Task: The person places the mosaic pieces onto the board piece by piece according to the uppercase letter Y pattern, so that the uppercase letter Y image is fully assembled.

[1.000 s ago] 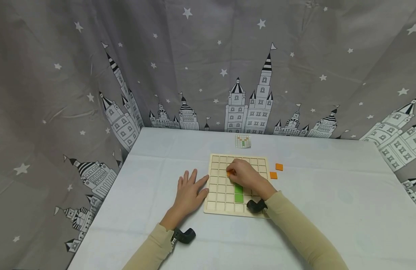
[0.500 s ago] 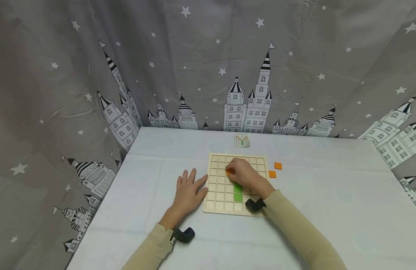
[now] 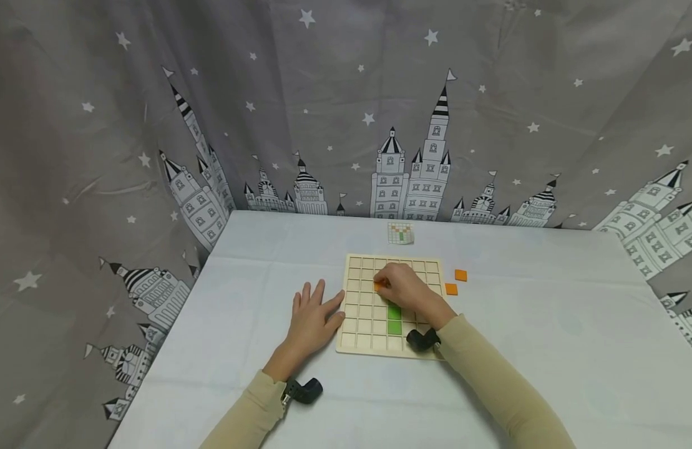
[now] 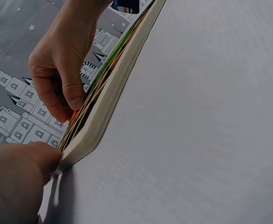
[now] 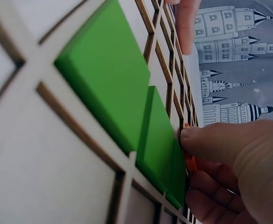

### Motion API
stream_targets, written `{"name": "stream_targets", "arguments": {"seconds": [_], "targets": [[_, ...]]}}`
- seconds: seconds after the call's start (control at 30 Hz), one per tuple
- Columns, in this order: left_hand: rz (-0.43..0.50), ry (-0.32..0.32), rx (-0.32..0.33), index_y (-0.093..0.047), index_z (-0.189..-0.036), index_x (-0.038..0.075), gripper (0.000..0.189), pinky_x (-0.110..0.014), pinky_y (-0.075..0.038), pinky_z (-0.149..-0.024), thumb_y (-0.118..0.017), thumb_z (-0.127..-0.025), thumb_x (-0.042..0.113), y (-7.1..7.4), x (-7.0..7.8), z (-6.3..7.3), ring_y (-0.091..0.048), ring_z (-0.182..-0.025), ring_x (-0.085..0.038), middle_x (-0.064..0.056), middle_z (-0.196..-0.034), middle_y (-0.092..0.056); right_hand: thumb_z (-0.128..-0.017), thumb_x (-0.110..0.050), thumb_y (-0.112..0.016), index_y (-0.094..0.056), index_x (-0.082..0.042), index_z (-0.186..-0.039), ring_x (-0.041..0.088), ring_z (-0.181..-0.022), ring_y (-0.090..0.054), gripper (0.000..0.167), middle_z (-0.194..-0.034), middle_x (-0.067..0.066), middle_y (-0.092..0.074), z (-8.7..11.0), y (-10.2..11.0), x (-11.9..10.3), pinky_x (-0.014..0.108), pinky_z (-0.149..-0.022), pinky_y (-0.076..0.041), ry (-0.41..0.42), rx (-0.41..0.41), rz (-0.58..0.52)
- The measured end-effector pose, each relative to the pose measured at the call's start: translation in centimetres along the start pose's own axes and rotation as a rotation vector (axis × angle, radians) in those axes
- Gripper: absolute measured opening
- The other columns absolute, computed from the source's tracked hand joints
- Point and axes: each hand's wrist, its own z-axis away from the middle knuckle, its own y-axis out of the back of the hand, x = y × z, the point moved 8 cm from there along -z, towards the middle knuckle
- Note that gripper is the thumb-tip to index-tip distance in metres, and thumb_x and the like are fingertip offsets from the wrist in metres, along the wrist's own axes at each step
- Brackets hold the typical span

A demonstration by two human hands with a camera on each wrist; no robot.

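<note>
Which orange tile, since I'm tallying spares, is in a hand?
The orange tile over the grid board, pinched by the right hand; the other two orange tiles lie unheld beyond the board's right edge.

One board [image 3: 364, 326], one pattern card [image 3: 400, 234], three visible green tiles [image 5: 106, 70], three visible orange tiles [image 3: 460, 275], two hands [image 3: 311, 322], two wrist cameras [image 3: 307, 391], one worktop [image 3: 548, 324].

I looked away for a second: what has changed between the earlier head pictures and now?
Nothing visibly changed; only the whole view drifted slightly. The right hand still pinches an orange tile at the board, and the left hand still touches the board's edge.
</note>
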Motion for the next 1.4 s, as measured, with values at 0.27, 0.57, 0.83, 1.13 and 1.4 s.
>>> {"name": "stream_targets", "arguments": {"seconds": [0.27, 0.57, 0.83, 1.13, 1.4], "targets": [[0.002, 0.001, -0.005, -0.063, -0.141, 0.015, 0.047, -0.074, -0.015, -0.119, -0.061, -0.098, 0.032, 0.0, 0.0, -0.1, -0.018, -0.152, -0.058, -0.031, -0.16, -0.035, -0.09, -0.003, -0.072, -0.078, -0.001, -0.111, 0.017, -0.084, -0.064, 0.022, -0.102, 0.012, -0.076, 0.0, 0.1, -0.1, 0.033, -0.077, -0.054, 0.005, 0.002, -0.002], [0.032, -0.008, 0.006, -0.064, -0.14, 0.015, 0.047, -0.074, -0.014, -0.119, -0.062, -0.097, 0.032, 0.1, 0.0, 0.0, -0.018, -0.151, -0.058, -0.031, -0.16, -0.036, -0.089, -0.004, -0.073, -0.078, -0.001, -0.11, 0.02, -0.089, -0.067, 0.022, -0.103, 0.012, -0.077, 0.2, 0.1, -0.2, 0.036, -0.08, -0.056, 0.005, 0.011, -0.01], [0.021, -0.006, 0.008, -0.063, -0.141, 0.015, 0.047, -0.073, -0.015, -0.119, -0.061, -0.096, 0.031, 0.1, -0.1, 0.1, -0.02, -0.151, -0.058, -0.03, -0.159, -0.038, -0.09, -0.006, -0.073, -0.078, 0.0, -0.108, 0.02, -0.087, -0.066, 0.02, -0.102, 0.012, -0.076, 0.5, 0.1, -0.2, 0.034, -0.078, -0.056, 0.019, 0.049, -0.004], [0.029, -0.007, 0.009, -0.064, -0.14, 0.015, 0.047, -0.074, -0.015, -0.119, -0.062, -0.096, 0.031, 0.2, 0.0, 0.1, -0.02, -0.151, -0.058, -0.03, -0.159, -0.039, -0.089, -0.007, -0.075, -0.078, -0.001, -0.108, 0.018, -0.083, -0.063, 0.02, -0.1, 0.011, -0.075, 0.8, 0.5, -0.4, 0.033, -0.076, -0.054, 0.038, 0.066, 0.009], [0.026, -0.017, 0.024, -0.064, -0.14, 0.014, 0.047, -0.074, -0.016, -0.119, -0.063, -0.095, 0.031, 0.2, 0.1, 0.1, -0.022, -0.15, -0.058, -0.03, -0.158, -0.04, -0.09, -0.006, -0.07, -0.077, 0.0, -0.112, 0.029, -0.101, -0.071, 0.024, -0.109, 0.014, -0.076, 1.9, 1.9, 0.5, 0.042, -0.089, -0.059, -0.019, 0.071, 0.022]]}}
